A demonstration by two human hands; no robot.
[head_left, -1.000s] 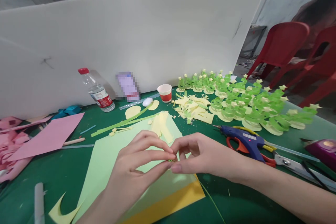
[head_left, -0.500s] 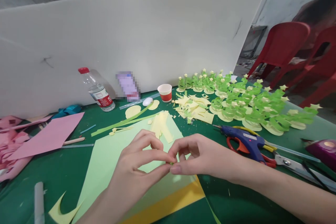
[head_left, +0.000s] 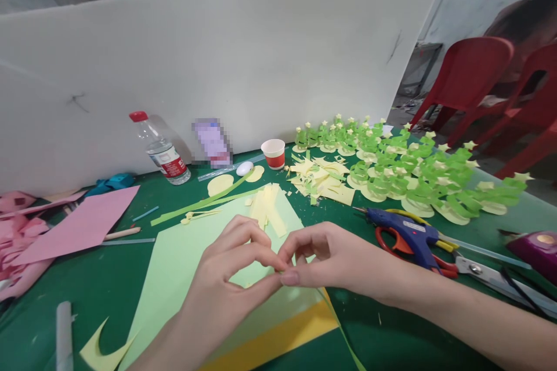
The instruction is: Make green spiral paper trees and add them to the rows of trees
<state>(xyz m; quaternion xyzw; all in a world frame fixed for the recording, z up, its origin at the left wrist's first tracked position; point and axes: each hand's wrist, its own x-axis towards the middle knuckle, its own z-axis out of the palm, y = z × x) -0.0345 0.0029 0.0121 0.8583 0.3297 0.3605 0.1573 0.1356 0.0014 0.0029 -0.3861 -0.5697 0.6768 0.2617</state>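
Note:
The fingertips of my left hand and my right hand meet in a close pinch above the pale green paper sheet. Between them is the end of a narrow green paper strip, mostly covered by the fingers. Its tail runs out under my right hand and down toward the near edge. Just beyond my hands, pale yellow paper strips lie on the sheet. A yellow-orange sheet shows along the green sheet's near side.
At right lie a blue glue gun, scissors and several green spiral paper trees with star tops. Behind are a paper cup, paper scraps, a water bottle and a phone. Pink paper is left.
My fingertips have shifted slightly and closed over the green bit that showed between them. More of the strip's tail now shows beneath my right hand.

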